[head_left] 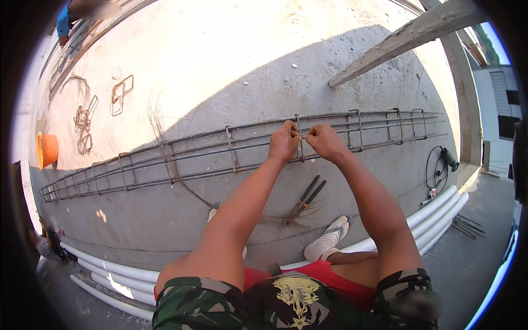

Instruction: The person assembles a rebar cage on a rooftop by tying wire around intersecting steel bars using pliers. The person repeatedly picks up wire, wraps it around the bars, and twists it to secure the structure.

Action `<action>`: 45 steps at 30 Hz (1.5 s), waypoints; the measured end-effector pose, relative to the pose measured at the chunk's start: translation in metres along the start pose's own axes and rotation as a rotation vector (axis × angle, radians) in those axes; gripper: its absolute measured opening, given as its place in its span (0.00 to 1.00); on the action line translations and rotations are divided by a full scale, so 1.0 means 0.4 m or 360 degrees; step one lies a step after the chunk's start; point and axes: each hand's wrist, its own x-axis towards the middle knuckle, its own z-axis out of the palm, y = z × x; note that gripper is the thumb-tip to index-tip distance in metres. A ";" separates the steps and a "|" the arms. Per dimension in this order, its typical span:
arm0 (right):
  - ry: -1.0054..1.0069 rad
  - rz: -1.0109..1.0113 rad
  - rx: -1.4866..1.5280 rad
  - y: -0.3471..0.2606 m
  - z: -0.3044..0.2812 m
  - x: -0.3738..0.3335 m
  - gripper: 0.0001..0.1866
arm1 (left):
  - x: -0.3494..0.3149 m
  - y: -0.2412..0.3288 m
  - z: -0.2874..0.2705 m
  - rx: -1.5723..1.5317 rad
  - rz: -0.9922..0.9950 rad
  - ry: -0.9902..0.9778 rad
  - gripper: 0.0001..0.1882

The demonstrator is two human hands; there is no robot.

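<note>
A long cage of steel reinforcing bars (258, 166) with square stirrups runs across the grey floor before me. My left hand (283, 144) is closed in a pinch at the upright side of one stirrup (301, 155). Just right of that stirrup, my right hand (327, 143) pinches too, its fingertips close to the left ones. Whatever lies between the fingers is too small to make out. A bundle of thin tie wire (171, 164) lies across the cage to the left. Dark long-handled cutters (305, 199) with orange parts rest on the floor between my feet and the cage.
White pipes (124, 281) lie behind my feet on both sides. A green power tool (450, 158) with a cable is at right. A slanted post (401, 45) stands far right. Loose stirrups (121, 94) and an orange bucket (49, 150) are left. Another person (65, 23) is far left.
</note>
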 end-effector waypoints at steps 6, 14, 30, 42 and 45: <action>-0.0484 -0.1179 -0.0678 -0.041 0.085 -0.202 0.07 | -0.025 0.016 -0.164 0.0762 0.0403 -0.0562 0.15; -0.0435 -0.1146 -0.1244 0.301 0.261 -0.364 0.16 | -0.368 -0.229 -0.461 0.1736 0.0585 -0.1487 0.26; -0.1671 -0.0155 -0.0405 0.157 0.085 -0.328 0.16 | -0.613 -0.207 -0.641 0.1429 0.0125 -0.1509 0.17; -0.1119 0.0153 -0.0380 -0.133 -0.161 -0.143 0.15 | -0.680 -0.238 -0.645 0.1163 0.0257 -0.1035 0.15; -0.1223 0.0277 -0.0436 -0.207 -0.188 -0.122 0.17 | -0.645 -0.206 -0.697 0.1149 0.0265 -0.0955 0.14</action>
